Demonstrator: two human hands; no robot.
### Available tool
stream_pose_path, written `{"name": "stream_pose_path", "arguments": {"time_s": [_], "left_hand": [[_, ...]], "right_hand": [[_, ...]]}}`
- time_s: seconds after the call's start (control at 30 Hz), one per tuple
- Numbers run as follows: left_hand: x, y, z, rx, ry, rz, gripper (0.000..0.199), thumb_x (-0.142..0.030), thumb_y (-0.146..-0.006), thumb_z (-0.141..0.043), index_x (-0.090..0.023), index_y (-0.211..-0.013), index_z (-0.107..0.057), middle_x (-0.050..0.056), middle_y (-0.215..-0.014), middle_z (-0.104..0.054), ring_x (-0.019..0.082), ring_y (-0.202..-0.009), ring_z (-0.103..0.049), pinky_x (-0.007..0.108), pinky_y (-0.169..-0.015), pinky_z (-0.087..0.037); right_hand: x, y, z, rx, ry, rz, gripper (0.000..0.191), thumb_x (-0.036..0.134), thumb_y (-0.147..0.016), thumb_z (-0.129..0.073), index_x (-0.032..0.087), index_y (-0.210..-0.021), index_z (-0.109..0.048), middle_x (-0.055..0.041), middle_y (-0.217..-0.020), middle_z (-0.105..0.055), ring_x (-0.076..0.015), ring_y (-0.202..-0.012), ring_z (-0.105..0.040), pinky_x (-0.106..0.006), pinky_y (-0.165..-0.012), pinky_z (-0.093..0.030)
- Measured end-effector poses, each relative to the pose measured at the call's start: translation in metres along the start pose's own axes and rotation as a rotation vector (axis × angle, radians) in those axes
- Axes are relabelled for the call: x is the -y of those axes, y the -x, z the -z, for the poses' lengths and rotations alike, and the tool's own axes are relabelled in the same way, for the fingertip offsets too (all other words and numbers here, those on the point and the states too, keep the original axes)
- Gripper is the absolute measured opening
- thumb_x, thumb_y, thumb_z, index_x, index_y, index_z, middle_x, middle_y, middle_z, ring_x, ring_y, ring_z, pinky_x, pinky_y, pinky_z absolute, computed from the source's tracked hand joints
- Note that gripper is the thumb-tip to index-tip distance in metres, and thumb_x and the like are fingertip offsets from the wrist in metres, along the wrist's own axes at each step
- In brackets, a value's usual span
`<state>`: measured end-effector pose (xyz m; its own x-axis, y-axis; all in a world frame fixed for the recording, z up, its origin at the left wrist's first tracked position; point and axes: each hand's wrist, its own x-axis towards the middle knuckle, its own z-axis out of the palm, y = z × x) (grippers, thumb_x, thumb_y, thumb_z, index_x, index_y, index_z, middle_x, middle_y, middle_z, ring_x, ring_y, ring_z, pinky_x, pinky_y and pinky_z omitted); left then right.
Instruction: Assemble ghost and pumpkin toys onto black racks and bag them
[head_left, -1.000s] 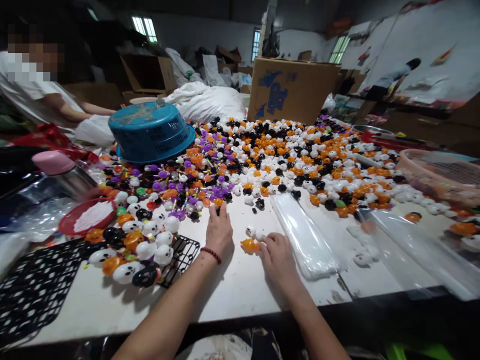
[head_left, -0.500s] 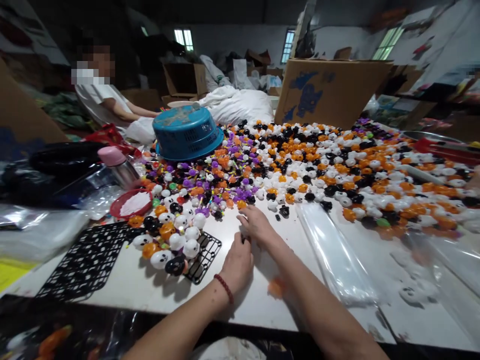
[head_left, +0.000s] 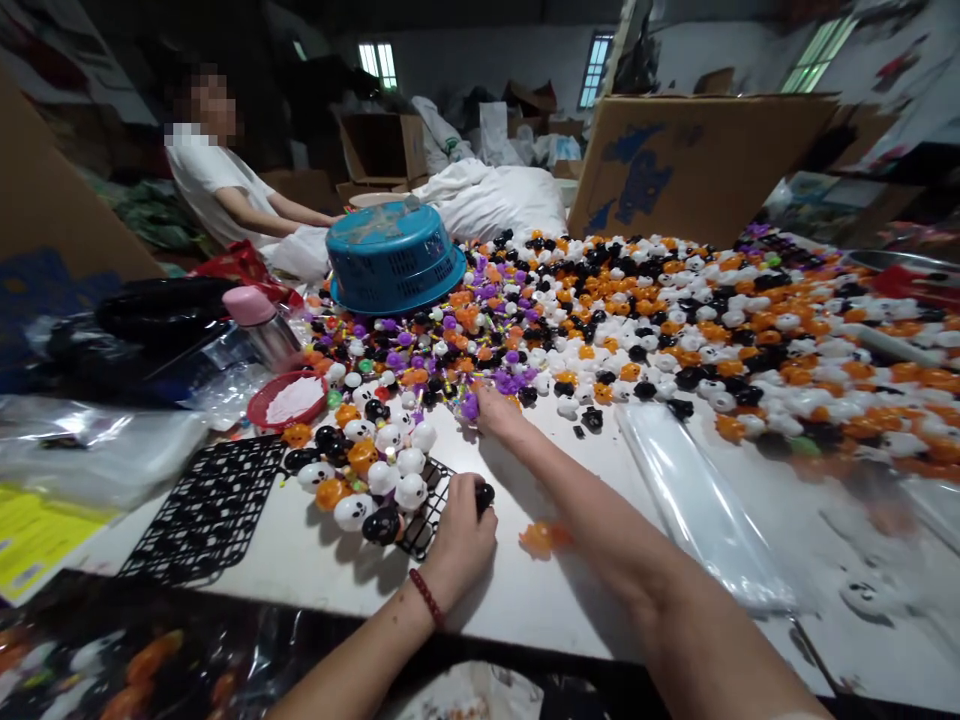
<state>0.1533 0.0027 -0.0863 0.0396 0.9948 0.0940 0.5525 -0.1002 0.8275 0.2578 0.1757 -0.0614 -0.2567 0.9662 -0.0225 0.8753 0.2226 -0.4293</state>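
Worktable (head_left: 277,565), white-topped, spans dim storeroom stacked with cartons and sacks. From curled left hand (head_left: 465,535), closed on small black toy piece (head_left: 485,497): right hand (head_left: 496,410), 12 o'clock, fingers at purple toy piece (head_left: 470,405), grip and opening impossible to tell; blurred orange piece (head_left: 541,538), 3; black plastic grid (head_left: 210,510), 9; red powder dish (head_left: 262,402), 10; seated person (head_left: 217,190), 11, hands hidden; printed carton (head_left: 690,170), 1. Clear bags (head_left: 697,500) partly blocked by forearm.
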Motion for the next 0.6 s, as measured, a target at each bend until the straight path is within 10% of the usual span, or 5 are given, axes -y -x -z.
{"name": "stream_pose_path", "arguments": {"time_s": [0.27, 0.43, 0.6], "left_hand": [[-0.031, -0.023, -0.001, 0.045, 1.037, 0.472, 0.043, -0.057, -0.081, -0.061, -0.018, -0.096, -0.051, 0.003, -0.081, -0.064, 0.008, -0.053, -0.051, 0.018, -0.044, -0.034], [-0.041, -0.024, -0.012, 0.024, 1.081, 0.486, 0.053, -0.07, -0.08, -0.056, -0.018, -0.075, -0.048, -0.001, -0.062, -0.056, 0.006, -0.045, -0.041, 0.019, -0.043, -0.029], [-0.049, -0.012, -0.02, -0.028, 0.838, 0.377, 0.052, -0.072, -0.084, -0.047, -0.02, -0.079, -0.048, -0.002, -0.067, -0.049, 0.01, -0.053, -0.043, 0.022, -0.048, -0.035]], "right_hand": [[-0.029, 0.125, 0.04, -0.168, -0.29, -0.013, 0.031, 0.035, -0.101, -0.037, 0.02, -0.107, -0.064, -0.0018, -0.085, -0.068, -0.0163, -0.076, -0.061, -0.026, -0.07, -0.046], [-0.018, 0.206, 0.032, -0.23, -0.451, 0.028, 0.034, 0.039, -0.1, -0.043, 0.021, -0.118, -0.065, -0.0051, -0.097, -0.073, -0.0195, -0.084, -0.067, -0.03, -0.076, -0.05], [-0.013, 0.229, 0.02, -0.264, -0.423, 0.035, 0.032, 0.035, -0.099, -0.047, 0.021, -0.123, -0.063, -0.0079, -0.109, -0.073, -0.022, -0.097, -0.069, -0.032, -0.084, -0.052]]}}
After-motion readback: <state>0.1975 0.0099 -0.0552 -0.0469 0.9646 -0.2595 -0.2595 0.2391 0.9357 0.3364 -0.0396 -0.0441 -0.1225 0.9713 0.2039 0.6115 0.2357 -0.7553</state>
